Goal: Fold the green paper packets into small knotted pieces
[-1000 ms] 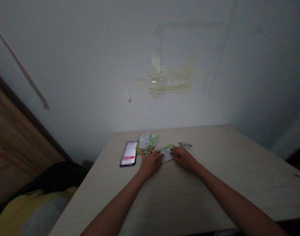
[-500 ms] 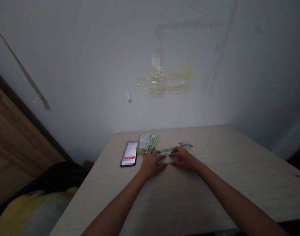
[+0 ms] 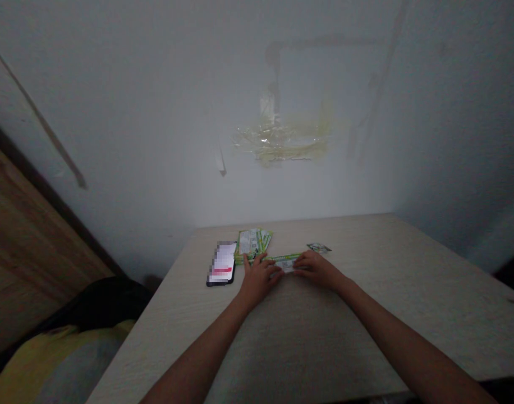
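Note:
A flat green-and-white packet (image 3: pixel 287 264) with printing lies crosswise on the table between my two hands. My left hand (image 3: pixel 258 280) grips its left end, thumb at the near edge and fingers on top, the outer fingers spread toward a pile of similar packets (image 3: pixel 249 242). My right hand (image 3: pixel 319 270) pinches its right end with curled fingers. Both ends of the packet are hidden under my fingers. Just beyond my right hand lies a small green-and-white piece of wrapper (image 3: pixel 319 247).
A phone (image 3: pixel 222 265) with a lit, blurred screen lies left of the pile. The pale wooden table (image 3: pixel 324 342) meets a wall (image 3: pixel 164 140) with peeling tape (image 3: pixel 282 143) at the back. Yellow and grey fabric (image 3: pixel 67 359) is at the lower left, beside a wooden panel (image 3: pixel 21 258).
The packet has turned from a slant to nearly level. My thumbs came together at its near edge, then moved away from me, and less of its near part shows now.

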Demonstrator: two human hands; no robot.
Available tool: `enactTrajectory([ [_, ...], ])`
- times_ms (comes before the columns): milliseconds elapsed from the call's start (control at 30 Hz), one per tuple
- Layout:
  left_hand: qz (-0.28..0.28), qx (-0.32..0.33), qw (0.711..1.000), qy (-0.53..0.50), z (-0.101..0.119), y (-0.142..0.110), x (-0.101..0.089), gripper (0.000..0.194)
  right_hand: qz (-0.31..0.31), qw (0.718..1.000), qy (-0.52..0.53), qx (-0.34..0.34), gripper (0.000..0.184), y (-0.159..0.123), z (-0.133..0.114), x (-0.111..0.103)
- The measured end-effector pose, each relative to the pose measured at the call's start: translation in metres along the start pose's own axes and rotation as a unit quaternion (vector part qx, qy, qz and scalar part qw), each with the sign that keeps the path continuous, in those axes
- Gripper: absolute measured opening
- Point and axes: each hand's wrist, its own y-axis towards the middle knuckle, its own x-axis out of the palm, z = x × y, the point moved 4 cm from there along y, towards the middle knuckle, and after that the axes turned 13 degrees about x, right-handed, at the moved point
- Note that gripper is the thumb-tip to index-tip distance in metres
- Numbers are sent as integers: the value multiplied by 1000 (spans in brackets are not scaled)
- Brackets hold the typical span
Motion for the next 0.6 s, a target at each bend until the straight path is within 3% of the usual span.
enactTrajectory([
  [100, 3, -2, 1000, -13, 0, 1, -3, 25, 3, 1000, -14, 3, 28, 0, 2, -1],
  [267, 13, -12, 1000, -23, 2, 3, -8, 30, 50, 997, 1, 59, 22, 0, 4, -3],
  [600, 44, -43, 998, -21, -3, 4, -1, 38, 85, 978, 98, 163, 48, 0, 19, 12],
])
